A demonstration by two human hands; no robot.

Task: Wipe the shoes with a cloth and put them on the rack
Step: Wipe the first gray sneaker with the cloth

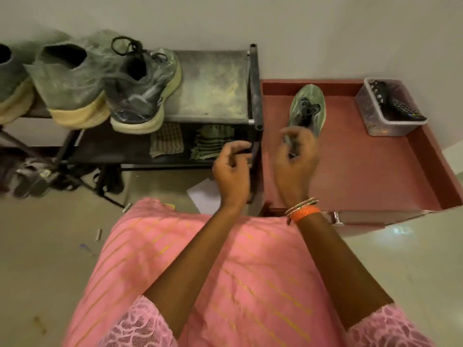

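right hand (295, 156) is hovering blurred over a shoe (307, 108) on the red counter (363, 171), grip unclear, while left hand (231, 169) is hanging loosely curled, empty, by the rack (213, 88).

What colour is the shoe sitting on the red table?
The shoe is pale green with dark laces, lying on the red table. The head view shows it best.

3 shoes (75, 81) on rack (213, 88) top; 1 shoe (308, 106) on cabinet (363, 171) right of rack

Right hand (295, 156) blurred, hiding the shoe's (307, 108) heel (grip indeterminate); leftmost shoe (10, 78) cut by frame edge.
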